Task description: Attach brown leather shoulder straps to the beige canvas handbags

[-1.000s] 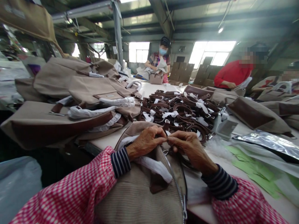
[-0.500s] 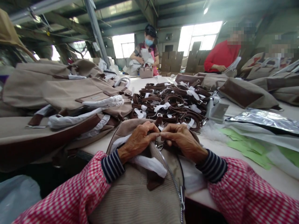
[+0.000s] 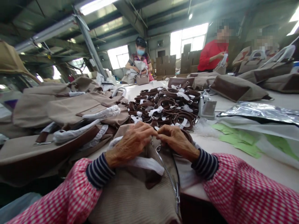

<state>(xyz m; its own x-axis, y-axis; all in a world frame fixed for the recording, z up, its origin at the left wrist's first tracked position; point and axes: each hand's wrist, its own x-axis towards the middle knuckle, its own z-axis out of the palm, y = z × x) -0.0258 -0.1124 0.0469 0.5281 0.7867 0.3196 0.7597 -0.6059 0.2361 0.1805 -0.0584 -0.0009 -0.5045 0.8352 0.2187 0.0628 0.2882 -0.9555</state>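
A ribbed beige handbag [image 3: 130, 193] lies in front of me, half over the table edge, its silver zipper [image 3: 169, 172] running down the right side. My left hand [image 3: 133, 141] is bent over the bag's top end, fingertips pinched. My right hand [image 3: 176, 140] meets it there, thumb and fingers pressed together as well. What lies between the fingertips is hidden or too small to name. Just below the fingers hangs a metal clasp [image 3: 158, 148]. A handle in white wrapping [image 3: 149, 165] crosses the bag beneath my left wrist.
A heap of coiled brown straps [image 3: 163, 104] lies beyond the bag. More beige bags [image 3: 77, 107] are piled at left and at far right. Green sheets [image 3: 238, 140] and silvery plastic [image 3: 261, 112] lie to the right. Across the table several people, one in a red top [image 3: 211, 54], handle bags.
The view has tilted and shifted, so the scene sits a little further left. Both hands stay together at the bag's top end; my left hand has turned more over its fingertips.
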